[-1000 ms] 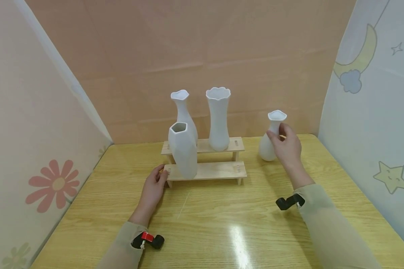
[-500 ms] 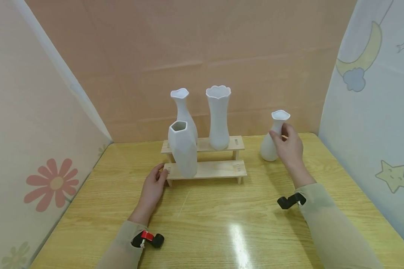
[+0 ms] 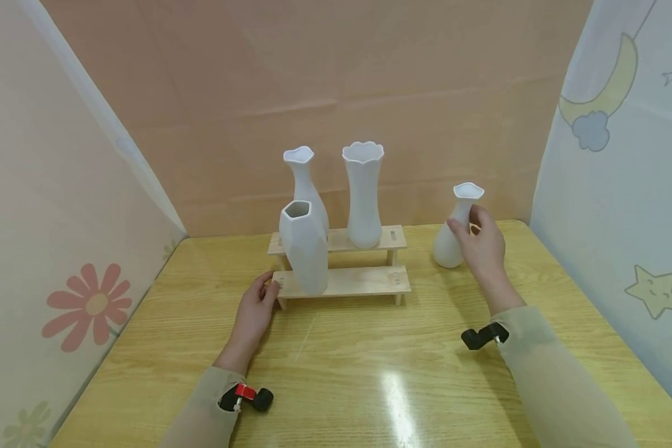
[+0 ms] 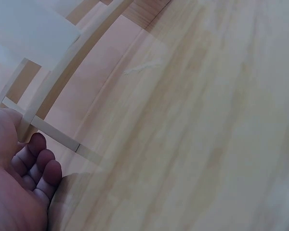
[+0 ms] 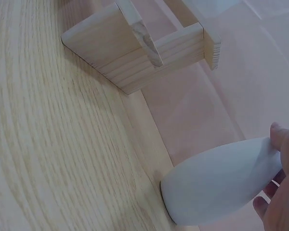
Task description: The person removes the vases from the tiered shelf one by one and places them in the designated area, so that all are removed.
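My right hand point(image 3: 483, 242) grips a small white vase point(image 3: 447, 247) by its neck, right of the wooden display stand point(image 3: 364, 283). The vase has a flared wavy mouth and a round belly, and it leans slightly to the right. Its base is right at the tabletop in the right wrist view, where my right fingers point(image 5: 278, 137) wrap its neck. My left hand point(image 3: 256, 305) holds the left end of the stand's lower step, thumb on top. In the left wrist view, the other left fingers point(image 4: 50, 173) are curled below the step.
A faceted white vase point(image 3: 308, 255) stands on the lower step's left part. Behind it, on the upper step, are a narrow-necked white vase point(image 3: 302, 177) and a tall scalloped vase point(image 3: 364, 199). A backdrop point(image 3: 336, 74) rises behind the wooden table point(image 3: 341, 367), with printed side panels.
The vase in my right hand has shifted slightly right, its mouth more than its base, and the hand has moved with it. My left hand keeps its hold on the stand.
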The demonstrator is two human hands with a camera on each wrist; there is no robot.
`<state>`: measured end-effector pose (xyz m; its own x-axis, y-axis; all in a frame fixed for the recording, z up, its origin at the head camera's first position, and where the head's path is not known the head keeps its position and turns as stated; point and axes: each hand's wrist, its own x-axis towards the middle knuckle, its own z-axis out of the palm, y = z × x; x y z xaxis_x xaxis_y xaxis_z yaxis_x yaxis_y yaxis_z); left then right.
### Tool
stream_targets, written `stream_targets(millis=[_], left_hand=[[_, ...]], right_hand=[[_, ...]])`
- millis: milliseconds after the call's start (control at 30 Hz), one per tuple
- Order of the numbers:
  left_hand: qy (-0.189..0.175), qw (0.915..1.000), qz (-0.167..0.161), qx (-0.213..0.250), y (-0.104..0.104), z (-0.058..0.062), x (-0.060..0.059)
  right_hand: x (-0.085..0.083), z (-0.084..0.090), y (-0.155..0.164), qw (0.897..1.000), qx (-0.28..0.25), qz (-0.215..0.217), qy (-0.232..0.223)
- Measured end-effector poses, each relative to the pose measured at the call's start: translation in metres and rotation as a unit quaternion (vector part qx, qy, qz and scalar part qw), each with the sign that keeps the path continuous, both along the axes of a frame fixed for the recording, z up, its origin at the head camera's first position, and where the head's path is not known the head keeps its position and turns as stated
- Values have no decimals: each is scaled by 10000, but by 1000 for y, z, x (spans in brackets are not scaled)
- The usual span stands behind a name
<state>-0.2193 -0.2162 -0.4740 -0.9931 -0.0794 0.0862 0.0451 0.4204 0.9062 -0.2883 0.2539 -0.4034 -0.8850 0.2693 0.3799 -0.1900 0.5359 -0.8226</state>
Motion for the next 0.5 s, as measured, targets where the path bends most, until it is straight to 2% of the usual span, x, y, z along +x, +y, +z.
stream_targets(millis=[233,500], left_hand=[[0,10000,-5,0,0,-1,0],[20,10000,9,15,1,1,1]], right_hand=[[10,5,-3,9991,68,-411,36],[29,28,-10,9972,56,-711,219]])
